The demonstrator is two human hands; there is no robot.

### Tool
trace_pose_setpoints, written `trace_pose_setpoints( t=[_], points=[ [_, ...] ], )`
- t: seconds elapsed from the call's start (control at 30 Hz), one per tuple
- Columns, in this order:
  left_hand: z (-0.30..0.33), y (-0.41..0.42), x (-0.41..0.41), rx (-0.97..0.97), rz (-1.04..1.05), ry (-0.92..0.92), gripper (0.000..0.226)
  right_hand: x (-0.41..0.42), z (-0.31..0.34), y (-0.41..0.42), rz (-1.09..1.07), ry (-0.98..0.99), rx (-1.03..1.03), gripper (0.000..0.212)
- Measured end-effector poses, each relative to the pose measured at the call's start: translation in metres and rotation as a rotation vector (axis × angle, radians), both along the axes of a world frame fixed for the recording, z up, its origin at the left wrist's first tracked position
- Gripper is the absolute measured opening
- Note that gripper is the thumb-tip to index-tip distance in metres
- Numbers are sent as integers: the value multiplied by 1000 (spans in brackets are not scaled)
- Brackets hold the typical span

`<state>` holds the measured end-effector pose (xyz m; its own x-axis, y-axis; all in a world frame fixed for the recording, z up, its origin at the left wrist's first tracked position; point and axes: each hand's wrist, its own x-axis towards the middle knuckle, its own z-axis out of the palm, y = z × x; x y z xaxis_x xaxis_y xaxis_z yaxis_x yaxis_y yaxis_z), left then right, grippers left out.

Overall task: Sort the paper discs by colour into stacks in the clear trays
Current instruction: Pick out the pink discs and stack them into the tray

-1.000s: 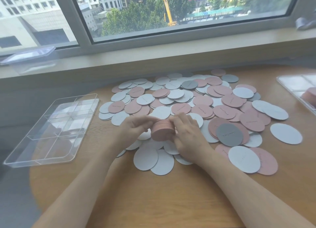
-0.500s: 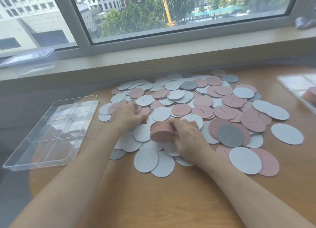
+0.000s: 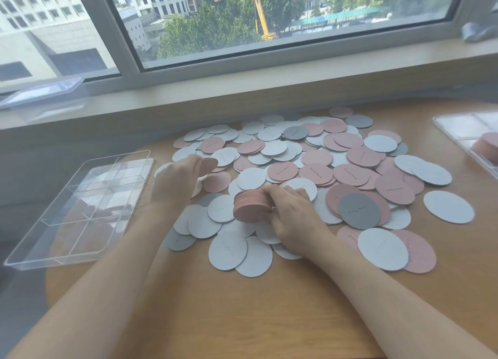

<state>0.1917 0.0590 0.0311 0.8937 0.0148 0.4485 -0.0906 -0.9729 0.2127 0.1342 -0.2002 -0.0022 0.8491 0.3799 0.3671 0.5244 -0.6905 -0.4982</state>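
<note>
Daylight from window (image 3: 269,21) at top, scene bright, even. Soft faint shadows under discs on tabletop (image 3: 269,304). Pale glare on clear tray (image 3: 80,210) at left, hazy washed-out patch over left side. Left hand (image 3: 175,183) motion-blurred; right hand (image 3: 293,215) sharper. Wide-angle bend: window sill (image 3: 269,89) curves, edges stretched and soft.
</note>
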Motion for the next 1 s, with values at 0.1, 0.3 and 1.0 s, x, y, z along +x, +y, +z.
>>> trace_pose_setpoints(
  t=[0.1,0.3,1.0],
  points=[
    [2,-4,-21,-207,-53,-62,23,0,0,0,6,2,13,39],
    [0,-37,-58,-574,-292,128,29,2,-6,1,9,-24,-35,60],
    [-36,-75,-80,-442,-413,361,75,8,-15,-2,-14,-120,-146,75]
  ],
)
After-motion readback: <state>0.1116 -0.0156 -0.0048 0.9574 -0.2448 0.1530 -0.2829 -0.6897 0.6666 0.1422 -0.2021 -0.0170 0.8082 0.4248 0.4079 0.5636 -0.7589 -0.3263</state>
